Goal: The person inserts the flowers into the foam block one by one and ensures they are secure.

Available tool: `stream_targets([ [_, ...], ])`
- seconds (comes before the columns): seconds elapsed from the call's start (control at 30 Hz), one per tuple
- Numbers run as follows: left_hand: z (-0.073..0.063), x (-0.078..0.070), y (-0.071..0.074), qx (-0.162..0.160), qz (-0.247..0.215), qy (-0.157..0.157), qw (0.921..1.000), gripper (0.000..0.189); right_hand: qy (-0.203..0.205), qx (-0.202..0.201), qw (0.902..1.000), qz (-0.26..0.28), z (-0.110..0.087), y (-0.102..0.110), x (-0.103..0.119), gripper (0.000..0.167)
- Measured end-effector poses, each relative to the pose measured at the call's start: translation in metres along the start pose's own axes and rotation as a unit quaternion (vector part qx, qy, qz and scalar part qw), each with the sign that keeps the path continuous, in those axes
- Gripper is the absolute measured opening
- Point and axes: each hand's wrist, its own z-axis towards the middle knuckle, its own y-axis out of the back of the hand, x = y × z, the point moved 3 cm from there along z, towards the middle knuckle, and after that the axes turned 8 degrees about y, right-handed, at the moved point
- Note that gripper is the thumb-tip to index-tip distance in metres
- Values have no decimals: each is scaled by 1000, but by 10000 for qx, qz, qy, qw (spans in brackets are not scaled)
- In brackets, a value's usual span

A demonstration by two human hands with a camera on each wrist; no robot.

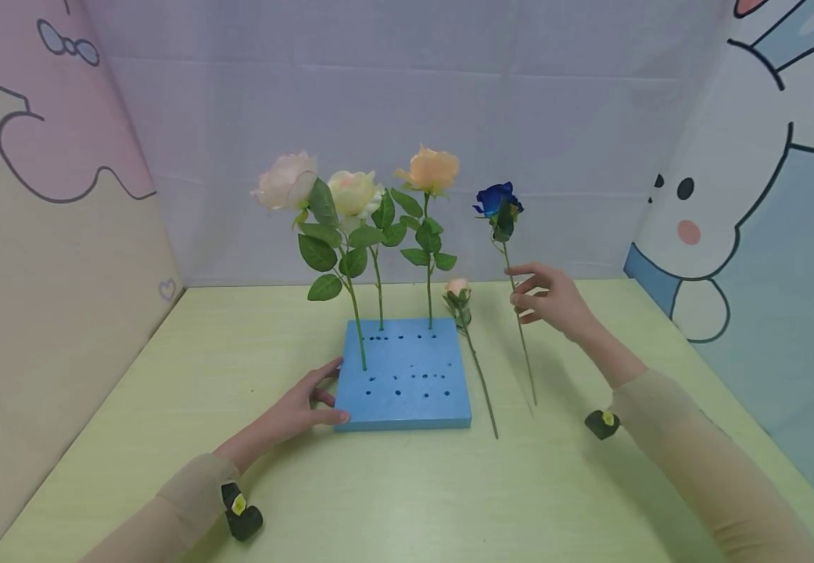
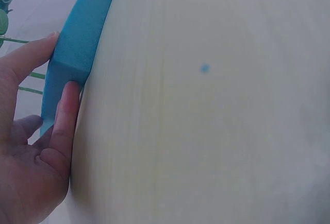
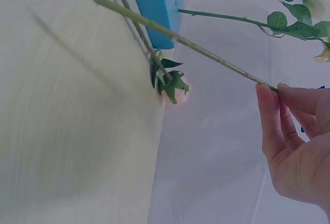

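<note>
My right hand [image 1: 549, 299] pinches the thin stem of a blue rose [image 1: 496, 201] between thumb and fingertips. Its bloom is up, and in the right wrist view the bare stem [image 3: 206, 54] slants over the table, apart from its shadow. My left hand [image 1: 304, 405] holds the near left side of a blue foam board [image 1: 414, 403], thumb at the front corner and fingers along the side. Standing in the board's holes are a pale pink rose [image 1: 287, 181], a cream rose [image 1: 354, 194] and a peach rose [image 1: 432, 170]. Several small holes dot its top.
A small pale peach rose [image 1: 458, 291] lies on the table just right of the board, its stem [image 1: 482, 379] pointing toward me. The light wooden table [image 1: 407, 500] ends at a pale cloth [image 1: 561, 125] behind. Cartoon-printed panels [image 1: 716, 203] flank both sides.
</note>
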Motion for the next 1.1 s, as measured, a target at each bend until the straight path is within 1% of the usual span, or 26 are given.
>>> stream_targets([
  [0.23,2,1,0,12,-24,-8,10000,100,429,-352,9982,224,1,-3,22,45],
  [0.37,3,3,0,15,-81,-30,10000,100,580,-492,9964,375,3,-7,35,43],
  [0.6,4,4,0,13,-62,-76,10000,100,801,-537,9939,544,10,-17,51,36],
  [0.77,3,3,0,19,-58,-46,10000,100,938,-543,9915,723,16,-24,61,34],
  [1.1,5,5,1,21,-153,-93,9998,99,1306,-713,9818,1176,27,-41,79,32],
])
